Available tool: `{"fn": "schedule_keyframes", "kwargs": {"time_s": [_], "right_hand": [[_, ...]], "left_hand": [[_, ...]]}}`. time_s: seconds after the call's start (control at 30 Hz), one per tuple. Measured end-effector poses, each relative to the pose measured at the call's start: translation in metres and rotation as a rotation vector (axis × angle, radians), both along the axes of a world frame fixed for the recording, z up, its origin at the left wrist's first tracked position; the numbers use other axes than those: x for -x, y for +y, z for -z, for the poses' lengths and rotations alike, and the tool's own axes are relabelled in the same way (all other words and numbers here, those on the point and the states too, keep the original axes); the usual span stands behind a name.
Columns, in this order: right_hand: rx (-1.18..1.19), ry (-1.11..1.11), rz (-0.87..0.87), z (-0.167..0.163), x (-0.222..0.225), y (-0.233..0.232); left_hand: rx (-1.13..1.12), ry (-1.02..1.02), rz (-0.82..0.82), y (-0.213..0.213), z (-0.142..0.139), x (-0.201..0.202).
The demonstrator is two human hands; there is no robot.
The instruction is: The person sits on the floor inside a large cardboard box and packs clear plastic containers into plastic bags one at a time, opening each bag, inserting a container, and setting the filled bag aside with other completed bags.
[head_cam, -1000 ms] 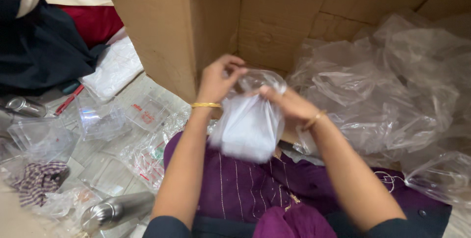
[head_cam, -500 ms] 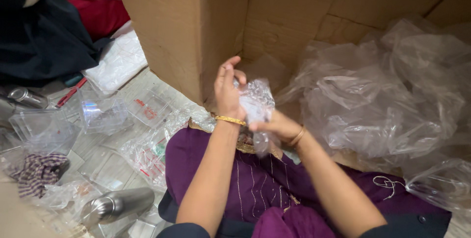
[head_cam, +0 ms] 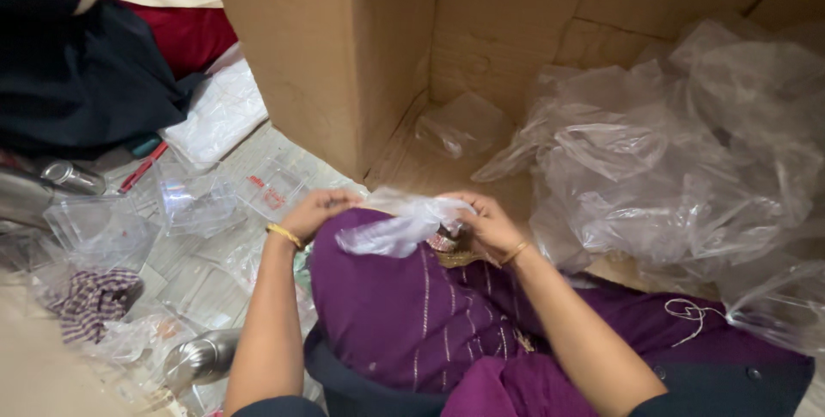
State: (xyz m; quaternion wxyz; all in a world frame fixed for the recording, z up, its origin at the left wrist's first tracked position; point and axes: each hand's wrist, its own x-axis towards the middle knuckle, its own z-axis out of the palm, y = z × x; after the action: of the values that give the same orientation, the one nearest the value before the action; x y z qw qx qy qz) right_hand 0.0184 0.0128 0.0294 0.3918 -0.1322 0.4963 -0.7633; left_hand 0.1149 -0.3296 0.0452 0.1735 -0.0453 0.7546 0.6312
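Both hands down on purple cloth (head_cam: pixel 404 305) in lap, just in front of cardboard box (head_cam: pixel 361 48). Left hand (head_cam: pixel 314 211) curled, fingers pinched on left end of small clear plastic bag (head_cam: pixel 395 226). Right hand (head_cam: pixel 485 224) curled over bag's right end, fingers closed on it; something small and reddish under that hand, too hidden to name. Bag crumpled, lying across cloth between hands, touching both.

Inside box: one more crumpled bag (head_cam: pixel 464 125) on box floor, heap of loose clear bags (head_cam: pixel 679 151) at box's right side. Left of box: flat clear packets (head_cam: pixel 198 202) on floor, metal flask (head_cam: pixel 202 357) nearer camera, striped cloth (head_cam: pixel 90 301) in plastic.

Risks, judged only:
- Thin film, tight pinch at both ends: likely to stretch or tear if pulled apart hard.
- Slippery plastic: could slide out of left fingers, drop onto cloth.
- Gold thread work on cloth near right hand: could snag bag or bangle.
- Heap beside box close to right elbow: easy to knock over.
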Motion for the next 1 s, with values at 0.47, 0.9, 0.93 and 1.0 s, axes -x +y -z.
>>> {"fn": "schedule_keyframes", "kwargs": {"time_s": [0.47,0.9,0.93,1.0], "right_hand": [[-0.535,0.179,-0.107,0.047,-0.022,-0.012],[-0.799,0.672,-0.311,0.044,-0.008,-0.058],[-0.861,0.696,-0.313,0.042,-0.009,-0.061],[-0.982,0.750,-0.312,0.032,-0.010,-0.068]], "left_hand": [[-0.606,-0.529,-0.490,0.036,0.106,-0.104],[0.237,0.158,-0.351,0.059,0.107,-0.063],[0.283,0.093,-0.264,0.055,0.106,-0.061],[0.362,-0.046,-0.054,0.043,0.107,-0.058]]}}
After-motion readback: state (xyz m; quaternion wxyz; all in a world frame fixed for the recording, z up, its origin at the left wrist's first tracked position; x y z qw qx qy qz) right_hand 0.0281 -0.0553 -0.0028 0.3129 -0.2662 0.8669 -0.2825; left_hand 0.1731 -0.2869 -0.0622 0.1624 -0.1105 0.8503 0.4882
